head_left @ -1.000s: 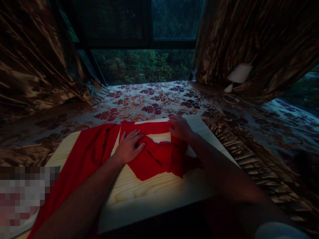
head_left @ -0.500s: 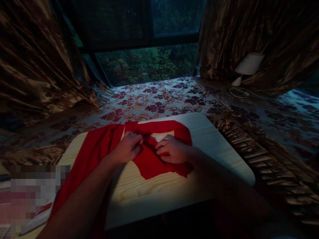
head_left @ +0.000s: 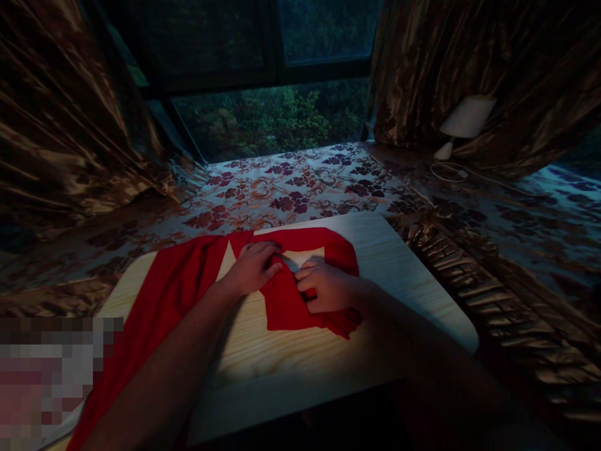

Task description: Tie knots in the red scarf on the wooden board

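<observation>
A long red cloth (head_left: 173,294) runs from the near left up across the wooden table and bends round on its right side. Its end lies folded and bunched below my hands, with a flat panel near the middle. My left hand (head_left: 256,266) rests on the upper left of the folded part, fingers curled over the fabric and thumb a little apart. To its right, my right hand (head_left: 328,288) has its fingers bent and pinches the cloth's inner edge. The fabric directly under both palms is hidden.
The pale wooden table (head_left: 413,294) has rounded corners. Behind it spreads a flower-patterned cover (head_left: 300,178) below a window (head_left: 282,119). A white lamp (head_left: 469,116) with a cord stands at the back right. Brown curtains (head_left: 70,113) hang at both sides. A blurred patch covers the lower left.
My left hand has shifted slightly right and up, its fingers spread more over the fabric. The folded panel under the hands now lies straighter. My right hand has barely moved.
</observation>
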Demonstrator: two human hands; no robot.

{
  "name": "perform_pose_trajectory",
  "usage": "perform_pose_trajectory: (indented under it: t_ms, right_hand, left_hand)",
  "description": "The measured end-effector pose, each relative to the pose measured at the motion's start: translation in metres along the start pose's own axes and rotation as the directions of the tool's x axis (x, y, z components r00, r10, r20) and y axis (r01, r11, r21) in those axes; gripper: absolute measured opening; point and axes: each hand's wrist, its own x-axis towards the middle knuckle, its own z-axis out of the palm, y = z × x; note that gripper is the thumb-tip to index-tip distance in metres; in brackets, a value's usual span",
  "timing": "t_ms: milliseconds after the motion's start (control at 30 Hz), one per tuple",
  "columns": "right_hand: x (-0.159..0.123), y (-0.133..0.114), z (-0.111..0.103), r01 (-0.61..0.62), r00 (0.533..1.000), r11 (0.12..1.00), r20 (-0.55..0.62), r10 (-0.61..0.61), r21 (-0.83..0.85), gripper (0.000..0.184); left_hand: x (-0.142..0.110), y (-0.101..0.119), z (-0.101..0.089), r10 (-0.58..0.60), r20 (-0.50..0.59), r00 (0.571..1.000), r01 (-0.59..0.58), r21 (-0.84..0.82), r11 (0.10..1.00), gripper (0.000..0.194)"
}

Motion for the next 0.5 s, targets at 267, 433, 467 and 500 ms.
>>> perform_pose_trajectory:
  t_ms: [267, 433, 467, 500]
  right_hand:
    - [0.0, -0.007, 0.002, 0.019, 0.992, 0.991, -0.129, -0.002, 0.134, 0.041]
    - [0.004, -0.004, 0.004, 0.026, 0.997, 0.989, -0.08, -0.014, 0.146, 0.034]
    - [0.005, -0.004, 0.004, 0.026, 0.998, 0.988, -0.069, -0.016, 0.151, 0.034]
    - [0.006, -0.004, 0.004, 0.031, 0.998, 0.988, -0.059, -0.022, 0.153, 0.035]
  left_hand:
    - [-0.01, -0.004, 0.009, -0.108, -0.194, 0.975, 0.095, -0.074, 0.993, 0.038]
    - [0.001, -0.017, 0.001, -0.513, -0.424, 0.746, 0.557, -0.022, 0.83, 0.056]
    - [0.006, -0.025, -0.003, -0.59, -0.378, 0.714, 0.626, -0.034, 0.779, 0.064]
    - [0.012, -0.035, -0.007, -0.663, -0.304, 0.685, 0.687, -0.036, 0.726, 0.072]
